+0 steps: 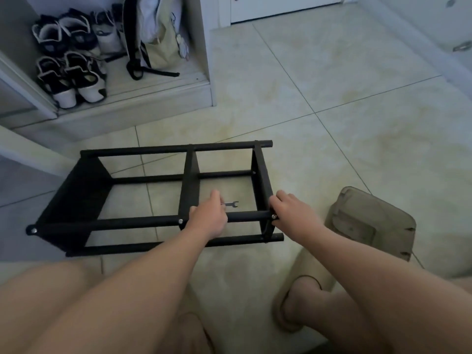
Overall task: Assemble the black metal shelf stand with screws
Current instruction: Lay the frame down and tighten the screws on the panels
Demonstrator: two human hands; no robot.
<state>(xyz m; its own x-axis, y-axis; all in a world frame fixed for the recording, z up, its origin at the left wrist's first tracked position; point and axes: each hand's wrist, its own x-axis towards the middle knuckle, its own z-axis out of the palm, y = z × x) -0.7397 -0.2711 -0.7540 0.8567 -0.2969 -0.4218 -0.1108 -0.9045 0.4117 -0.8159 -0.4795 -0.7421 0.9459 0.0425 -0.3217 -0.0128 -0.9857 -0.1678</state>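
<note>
Stand (189, 175) looks nearly built, I judge; my left hand (208, 217) pinches the wrench (232, 204), right hand (293, 213) grips its end; corner screw (274, 216) probably needs tightening.

This looks like the entry hall of a home. Pale glossy floor tiles (332, 85) run to a white door (281, 8) at the far side. At far left an open closet (153, 98) holds pairs of shoes (69, 60) and a hanging bag (158, 34). White drawers (457, 26) line the far right, and the person nearby wears a soft slipper (296, 302).
</note>
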